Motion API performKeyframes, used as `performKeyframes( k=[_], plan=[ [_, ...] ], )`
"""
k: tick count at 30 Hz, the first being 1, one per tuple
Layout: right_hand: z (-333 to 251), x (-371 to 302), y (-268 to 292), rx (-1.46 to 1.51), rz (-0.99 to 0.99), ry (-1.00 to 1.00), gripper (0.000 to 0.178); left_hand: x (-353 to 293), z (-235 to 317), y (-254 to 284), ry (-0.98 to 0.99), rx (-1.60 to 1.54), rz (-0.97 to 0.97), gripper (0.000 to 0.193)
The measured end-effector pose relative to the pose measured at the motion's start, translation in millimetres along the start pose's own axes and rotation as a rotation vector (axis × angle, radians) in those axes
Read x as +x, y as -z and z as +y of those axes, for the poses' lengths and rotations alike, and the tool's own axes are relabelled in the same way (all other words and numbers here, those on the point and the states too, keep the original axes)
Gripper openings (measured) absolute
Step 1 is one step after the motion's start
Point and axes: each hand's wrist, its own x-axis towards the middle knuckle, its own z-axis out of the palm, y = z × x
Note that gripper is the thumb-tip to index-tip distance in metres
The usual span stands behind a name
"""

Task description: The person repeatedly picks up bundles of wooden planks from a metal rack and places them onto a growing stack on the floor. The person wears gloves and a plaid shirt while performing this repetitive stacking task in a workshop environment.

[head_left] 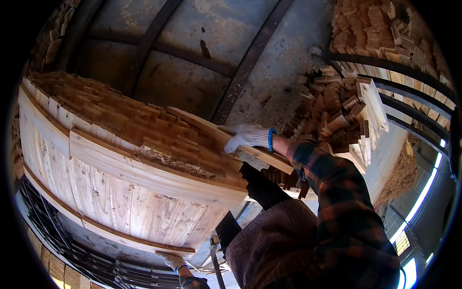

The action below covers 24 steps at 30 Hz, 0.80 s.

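The gloved right hand (249,137) grips a narrow board (193,120), slanting over the right end of a long wood stack (101,101); the stack's top is rough and brown, its side pale and planked; the gloved left hand (170,260) is at that side's lower edge, its grip too hidden to tell; dark metal bars (255,55) cross a stained grey surface (202,31) beyond; cut wood pieces (332,103) heap up at right

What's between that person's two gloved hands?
The head view shows a wide panel of pale boards and, nearer the right hand, rough brown stacked wood; the left hand is by the panel's lower edge.
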Motion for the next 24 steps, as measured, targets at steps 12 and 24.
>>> performKeyframes(
  k=[12,24],
  plan=[
    [17.5,-4.8,-26.5,0.119,0.05,0.0,0.098,22.5,-43.3,-28.0,-0.096,-0.007,0.167,0.098],
    [69.3,-21.4,-37.8,0.07,0.056,-0.049,0.097,49.7,-80.2,-42.8,-0.151,-0.339,0.15,0.105]
  ],
)
